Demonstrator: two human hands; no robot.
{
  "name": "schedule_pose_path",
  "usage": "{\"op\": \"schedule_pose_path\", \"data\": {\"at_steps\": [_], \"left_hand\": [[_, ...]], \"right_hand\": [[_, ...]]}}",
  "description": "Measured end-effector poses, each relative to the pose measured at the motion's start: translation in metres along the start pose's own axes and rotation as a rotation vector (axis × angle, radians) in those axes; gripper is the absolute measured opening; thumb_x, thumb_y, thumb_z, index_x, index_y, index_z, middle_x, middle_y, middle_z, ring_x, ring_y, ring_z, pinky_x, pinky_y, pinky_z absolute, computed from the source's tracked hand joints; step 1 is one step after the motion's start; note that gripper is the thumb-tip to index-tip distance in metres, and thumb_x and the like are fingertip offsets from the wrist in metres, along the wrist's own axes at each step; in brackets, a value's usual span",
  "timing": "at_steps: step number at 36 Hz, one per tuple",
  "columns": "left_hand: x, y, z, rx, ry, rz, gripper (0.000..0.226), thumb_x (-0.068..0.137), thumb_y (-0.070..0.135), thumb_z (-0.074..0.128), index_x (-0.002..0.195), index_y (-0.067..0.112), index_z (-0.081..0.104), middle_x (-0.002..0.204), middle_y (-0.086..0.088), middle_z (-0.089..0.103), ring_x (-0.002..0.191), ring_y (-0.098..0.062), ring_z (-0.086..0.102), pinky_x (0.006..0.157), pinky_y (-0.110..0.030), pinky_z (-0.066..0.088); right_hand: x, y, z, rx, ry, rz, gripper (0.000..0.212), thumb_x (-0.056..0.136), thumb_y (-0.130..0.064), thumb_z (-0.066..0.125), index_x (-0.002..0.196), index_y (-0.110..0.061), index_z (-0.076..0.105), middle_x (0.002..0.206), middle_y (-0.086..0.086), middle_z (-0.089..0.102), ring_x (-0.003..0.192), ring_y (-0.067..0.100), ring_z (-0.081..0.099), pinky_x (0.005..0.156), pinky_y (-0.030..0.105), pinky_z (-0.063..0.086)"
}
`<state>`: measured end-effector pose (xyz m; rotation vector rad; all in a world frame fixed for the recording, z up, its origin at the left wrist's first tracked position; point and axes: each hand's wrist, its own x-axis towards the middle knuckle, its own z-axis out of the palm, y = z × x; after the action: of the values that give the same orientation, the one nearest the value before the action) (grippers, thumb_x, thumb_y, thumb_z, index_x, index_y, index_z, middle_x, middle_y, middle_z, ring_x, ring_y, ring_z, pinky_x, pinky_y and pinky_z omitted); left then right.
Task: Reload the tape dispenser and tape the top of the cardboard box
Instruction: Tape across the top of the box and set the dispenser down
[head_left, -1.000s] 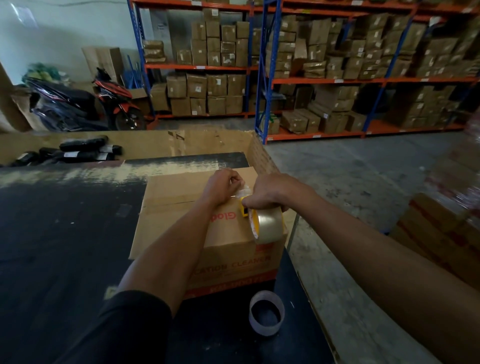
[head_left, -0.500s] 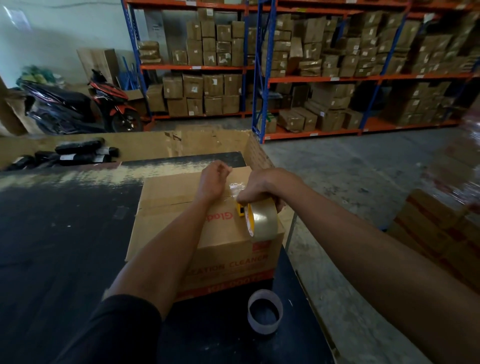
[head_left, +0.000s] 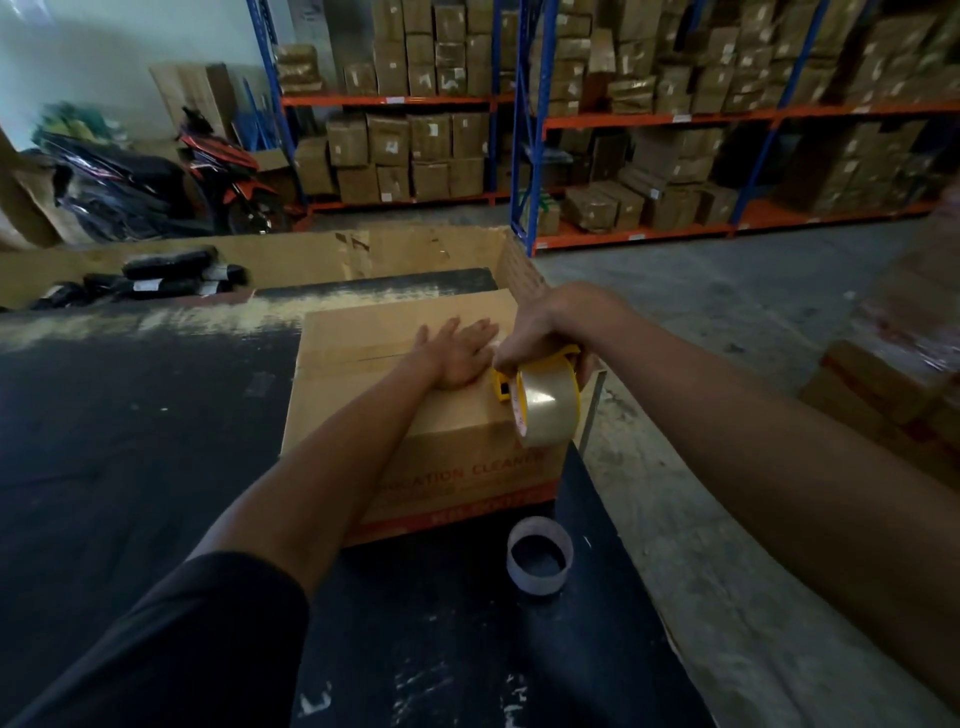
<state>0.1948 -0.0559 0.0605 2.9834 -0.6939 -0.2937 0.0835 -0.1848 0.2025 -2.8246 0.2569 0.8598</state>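
A brown cardboard box (head_left: 358, 338) with red lettering stands on the black table (head_left: 130, 441), its top flaps closed along a centre seam. My left hand (head_left: 457, 356) lies flat, fingers spread, on the box top near its right end. Beside it my right hand (head_left: 545, 330) grips a yellow tape dispenser (head_left: 524, 387) loaded with a roll of clear tape (head_left: 550, 410), held at the box's right edge. A short strip of tape runs from the dispenser under my left hand.
An empty tape core (head_left: 539, 558) stands on the table in front of the box. A large open carton (head_left: 415, 249) with black wrapped parcels (head_left: 166, 275) sits behind the table. Shelving (head_left: 524, 156) full of boxes lines the back. More cartons (head_left: 893, 395) stand on the right.
My left hand has opened from a pinch on the tape end to lying flat on the box top. My right hand has stayed at the box's right edge with the dispenser.
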Motion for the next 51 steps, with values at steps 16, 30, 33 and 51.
{"op": "schedule_pose_path", "data": {"at_steps": [16,30,33,51], "left_hand": [[-0.017,0.014,-0.001,0.006,0.022,-0.014,0.066,0.106,0.058,0.019,0.165,0.031,0.004,0.174,0.010,0.000,0.161,-0.021,-0.001,0.127,-0.059,0.004],[-0.032,0.024,0.012,-0.042,0.041,0.015,0.069,0.104,0.062,0.020,0.165,0.032,0.006,0.174,0.009,0.001,0.161,-0.022,-0.001,0.126,-0.062,-0.001],[-0.031,0.023,0.013,-0.033,0.041,0.011,0.071,0.103,0.064,0.019,0.165,0.032,0.006,0.174,0.009,0.001,0.161,-0.022,0.000,0.125,-0.064,0.000],[-0.034,0.025,0.015,-0.001,0.077,0.011,0.069,0.104,0.063,0.017,0.165,0.033,0.005,0.174,0.009,0.003,0.161,-0.021,0.002,0.126,-0.062,0.001]], "right_hand": [[-0.033,0.019,0.027,0.017,0.024,-0.018,0.055,0.089,-0.045,0.067,0.118,0.000,0.052,0.109,0.024,0.061,0.081,0.036,0.076,0.074,0.046,0.065],[-0.051,0.031,0.043,0.075,0.042,-0.032,0.059,0.086,-0.048,0.072,0.117,-0.003,0.052,0.112,0.025,0.061,0.077,0.037,0.077,0.075,0.049,0.065],[-0.056,0.033,0.051,0.077,0.070,-0.055,0.053,0.087,-0.044,0.071,0.112,-0.001,0.052,0.110,0.025,0.058,0.078,0.039,0.075,0.065,0.047,0.065],[-0.072,0.027,0.060,0.032,0.140,-0.077,0.046,0.091,-0.043,0.067,0.084,-0.002,0.047,0.087,0.019,0.056,0.066,0.034,0.072,0.064,0.041,0.064]]}}
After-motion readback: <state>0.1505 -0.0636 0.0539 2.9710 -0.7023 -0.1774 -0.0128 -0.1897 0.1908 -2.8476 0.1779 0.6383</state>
